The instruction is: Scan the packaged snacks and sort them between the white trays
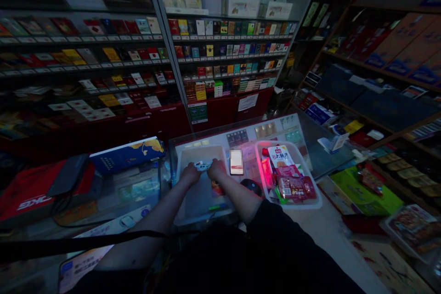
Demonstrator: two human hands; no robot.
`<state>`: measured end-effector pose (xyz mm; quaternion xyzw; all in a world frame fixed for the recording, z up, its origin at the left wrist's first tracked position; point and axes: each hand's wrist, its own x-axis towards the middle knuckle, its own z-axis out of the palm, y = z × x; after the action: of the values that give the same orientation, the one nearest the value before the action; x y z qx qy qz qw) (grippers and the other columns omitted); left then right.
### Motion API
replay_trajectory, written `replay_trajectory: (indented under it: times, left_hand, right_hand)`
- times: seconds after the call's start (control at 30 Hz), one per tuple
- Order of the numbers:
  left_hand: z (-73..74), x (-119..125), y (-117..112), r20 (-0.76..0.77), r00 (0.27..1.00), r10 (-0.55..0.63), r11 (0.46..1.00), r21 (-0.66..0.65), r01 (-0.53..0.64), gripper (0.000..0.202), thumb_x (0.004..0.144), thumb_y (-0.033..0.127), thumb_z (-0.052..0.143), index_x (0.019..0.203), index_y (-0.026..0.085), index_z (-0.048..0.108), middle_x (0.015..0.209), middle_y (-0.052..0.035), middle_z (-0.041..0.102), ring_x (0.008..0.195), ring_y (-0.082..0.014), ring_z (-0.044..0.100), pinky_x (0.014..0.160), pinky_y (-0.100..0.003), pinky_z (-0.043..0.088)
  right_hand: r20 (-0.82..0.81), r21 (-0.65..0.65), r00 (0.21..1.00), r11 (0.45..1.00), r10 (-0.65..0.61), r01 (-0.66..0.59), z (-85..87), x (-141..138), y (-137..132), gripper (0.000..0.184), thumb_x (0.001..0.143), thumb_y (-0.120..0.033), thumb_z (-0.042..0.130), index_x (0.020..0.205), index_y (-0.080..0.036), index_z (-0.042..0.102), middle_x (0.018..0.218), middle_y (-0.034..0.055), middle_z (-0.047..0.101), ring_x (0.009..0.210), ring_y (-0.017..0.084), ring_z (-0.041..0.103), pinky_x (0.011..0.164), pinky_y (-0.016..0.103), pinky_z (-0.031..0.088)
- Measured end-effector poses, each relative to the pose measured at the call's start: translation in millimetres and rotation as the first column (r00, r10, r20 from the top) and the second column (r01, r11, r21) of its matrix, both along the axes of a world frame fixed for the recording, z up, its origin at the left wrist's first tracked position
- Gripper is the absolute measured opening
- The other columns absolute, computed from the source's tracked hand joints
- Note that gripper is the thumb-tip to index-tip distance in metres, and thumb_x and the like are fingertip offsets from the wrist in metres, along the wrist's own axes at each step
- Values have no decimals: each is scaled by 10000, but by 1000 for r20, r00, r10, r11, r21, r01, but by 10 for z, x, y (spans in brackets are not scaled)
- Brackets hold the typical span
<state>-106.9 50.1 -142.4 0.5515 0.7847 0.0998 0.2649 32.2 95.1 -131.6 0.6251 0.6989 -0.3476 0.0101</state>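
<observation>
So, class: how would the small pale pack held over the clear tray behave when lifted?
Probably light: the small pack spans just between the left hand and right hand. Likely stiff, since it looks flat, not sagging. Flat-sided, so unlikely to roll.

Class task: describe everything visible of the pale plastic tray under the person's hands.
The pale, translucent, rectangular plastic tray lies flat on the glass counter, with a raised rim and rounded corners. The left hand and right hand reach into it, gripping a small white-and-blue pack between them. An orange packet lies inside.
</observation>
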Motion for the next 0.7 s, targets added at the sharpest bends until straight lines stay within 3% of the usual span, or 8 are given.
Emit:
replay_trajectory:
  times: [0.17,0.37,0.57,0.7]
  left_hand:
    - [-21,-8,12,-78,996,48,999,29,-46,357,862,203,628,1213,152,665,1175,-190,752,1073,-289,721,850,-319,530]
    - [112,-12,-60,-124,989,-79,986,134,95,449,838,42,509,1246,118,679,1220,-184,701,1151,-268,665,1006,-338,488]
    - [259,-82,-182,-151,958,-244,945,183,270,346,955,139,443,1079,198,760,1066,-121,702,1050,-232,676,984,-323,498]
    - [377,-177,-221,-198,944,-265,913,262,311,341,989,234,438,1080,223,767,1049,-109,713,1030,-242,677,959,-341,513]
  right_hand:
    - [-2,35,1000,999,0,0,-41,5,-7,413,893,-184,624,1290,-84,567,1317,255,597,1193,297,656,935,328,522]
    - [-2,68,1000,997,31,-31,-24,7,-85,389,894,-156,599,1278,-101,575,1360,246,553,1124,294,682,900,354,538]
    - [-9,94,998,994,64,-63,32,28,-114,349,913,-147,565,1258,-106,598,1303,236,602,1122,297,682,893,363,543]
    - [-12,98,997,992,79,-78,71,48,-147,301,915,-156,580,1202,-104,656,1227,226,666,1112,298,694,903,360,540]
